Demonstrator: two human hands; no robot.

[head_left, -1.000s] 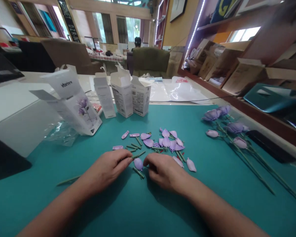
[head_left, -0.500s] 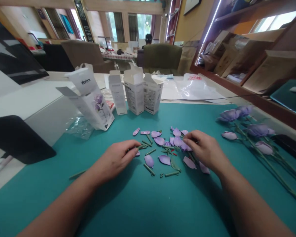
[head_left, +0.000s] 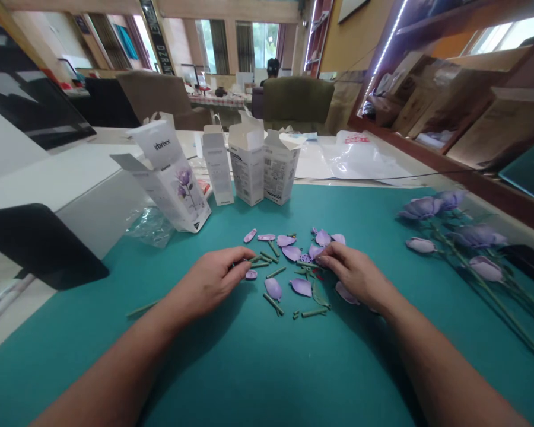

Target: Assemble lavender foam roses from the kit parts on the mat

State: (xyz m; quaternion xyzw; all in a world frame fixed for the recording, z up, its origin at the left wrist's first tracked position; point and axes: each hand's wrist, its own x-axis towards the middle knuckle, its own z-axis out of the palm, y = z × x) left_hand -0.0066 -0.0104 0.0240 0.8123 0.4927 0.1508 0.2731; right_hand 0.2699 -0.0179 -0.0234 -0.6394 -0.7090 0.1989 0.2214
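Observation:
Purple petal pieces (head_left: 301,287) and short green stem pieces (head_left: 276,272) lie scattered on a teal mat (head_left: 267,367). At the left of this pile, my left hand (head_left: 218,276) pinches a green stem piece (head_left: 257,258) between thumb and fingertips. My right hand (head_left: 353,270) is at the pile's right side, its thumb and fingers closed beside a purple petal (head_left: 315,251); what they hold, if anything, is too small to make out. A pale petal (head_left: 347,293) is partly hidden under the right hand. Near the front of the pile lies a forked stem (head_left: 273,304).
Purple flowers with long stems (head_left: 476,234) lie at the right. Behind the pile stand an open flower box (head_left: 178,184) and several white cartons (head_left: 248,166). Crumpled clear plastic (head_left: 151,226) and a black panel (head_left: 40,246) are at the left. A person (head_left: 273,68) sits far back.
My right hand has moved left across the pile, toward its middle. The left hand stays by the same stem pieces. The whole view has shifted slightly.

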